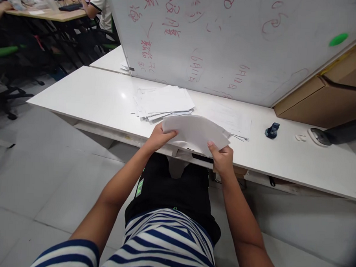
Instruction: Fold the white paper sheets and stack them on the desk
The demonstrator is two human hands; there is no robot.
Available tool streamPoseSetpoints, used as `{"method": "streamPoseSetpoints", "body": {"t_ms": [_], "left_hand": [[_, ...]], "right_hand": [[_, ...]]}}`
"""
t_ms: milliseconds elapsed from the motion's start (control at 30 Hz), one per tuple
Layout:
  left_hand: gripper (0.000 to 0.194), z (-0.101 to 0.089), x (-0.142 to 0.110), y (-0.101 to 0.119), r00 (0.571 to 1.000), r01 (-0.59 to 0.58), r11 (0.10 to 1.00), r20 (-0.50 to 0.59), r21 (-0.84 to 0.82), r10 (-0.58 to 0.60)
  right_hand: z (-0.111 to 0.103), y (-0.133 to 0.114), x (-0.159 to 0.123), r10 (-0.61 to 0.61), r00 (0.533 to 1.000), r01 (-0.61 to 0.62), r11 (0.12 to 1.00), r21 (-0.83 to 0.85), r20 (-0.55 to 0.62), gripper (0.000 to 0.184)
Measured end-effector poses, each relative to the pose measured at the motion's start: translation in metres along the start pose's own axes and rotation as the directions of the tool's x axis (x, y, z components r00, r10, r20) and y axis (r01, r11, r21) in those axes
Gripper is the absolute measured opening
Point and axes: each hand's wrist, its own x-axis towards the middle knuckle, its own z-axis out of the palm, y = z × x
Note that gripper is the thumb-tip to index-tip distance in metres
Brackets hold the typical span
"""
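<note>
White paper (pixel 192 130), one or more sheets, is held up between my two hands over the front edge of the white table, bowed upward in the middle. My left hand (pixel 161 137) pinches its left end, thumb on top. At the lower right corner my right hand (pixel 222 156) grips it the same way. Just behind the held paper lies an uneven stack of papers (pixel 167 99). Another thin pile of papers (pixel 233 119) lies to the right, partly covered by the held paper.
A whiteboard (pixel 182 43) with red writing stands along the back of the table (pixel 79 90). To the right are a dark blue object (pixel 272 130), a computer mouse (pixel 319 137) and a cardboard box (pixel 321 94). People sit at a desk (pixel 53 14) at upper left.
</note>
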Motion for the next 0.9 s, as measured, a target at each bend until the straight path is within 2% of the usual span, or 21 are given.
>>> {"method": "streamPoseSetpoints", "body": {"t_ms": [67, 133, 267, 367, 500, 567, 667, 767, 900], "left_hand": [[0.044, 0.001, -0.001, 0.001, 0.999, -0.046, 0.999, 0.004, 0.026, 0.046], [0.043, 0.007, -0.004, 0.0, 0.999, -0.04, 0.999, 0.01, 0.028, 0.039], [0.038, 0.02, -0.017, -0.002, 1.0, -0.002, 1.0, 0.017, 0.029, 0.002], [0.035, 0.025, -0.023, -0.003, 0.999, -0.039, 0.999, 0.001, 0.032, 0.039], [0.036, 0.027, -0.021, -0.004, 0.999, -0.032, 0.999, -0.024, 0.039, 0.033], [0.036, 0.027, -0.018, -0.004, 0.997, -0.05, 0.997, -0.048, 0.053, 0.052], [0.036, 0.026, -0.014, -0.004, 0.994, -0.095, 0.993, -0.049, 0.066, 0.098], [0.037, 0.023, -0.012, -0.004, 0.998, -0.045, 0.999, -0.038, 0.027, 0.046], [0.039, 0.022, -0.013, -0.006, 0.998, -0.01, 1.0, -0.055, 0.026, 0.011]], "right_hand": [[0.002, 0.0, -0.001, 0.001, 1.0, -0.001, 1.0, 0.027, 0.019, 0.04], [0.006, 0.0, -0.003, 0.044, 0.999, -0.045, 0.998, 0.053, 0.018, 0.044], [0.012, 0.004, -0.016, 0.144, 0.982, -0.144, 0.99, 0.007, -0.124, 0.049], [0.01, 0.006, -0.023, 0.085, 0.984, -0.091, 0.995, -0.033, -0.159, 0.044], [0.007, 0.006, -0.015, 0.033, 0.975, -0.056, 0.994, -0.096, -0.221, 0.048], [0.005, 0.005, -0.008, 0.009, 0.982, -0.032, 0.992, -0.119, -0.191, 0.047], [0.002, 0.007, -0.004, 0.027, 0.996, -0.039, 0.99, -0.138, -0.085, 0.042], [0.0, 0.012, -0.009, 0.053, 0.999, -0.053, 0.987, -0.152, -0.005, 0.042], [0.001, 0.016, -0.017, 0.008, 1.0, -0.004, 0.981, -0.195, 0.022, 0.044]]}}
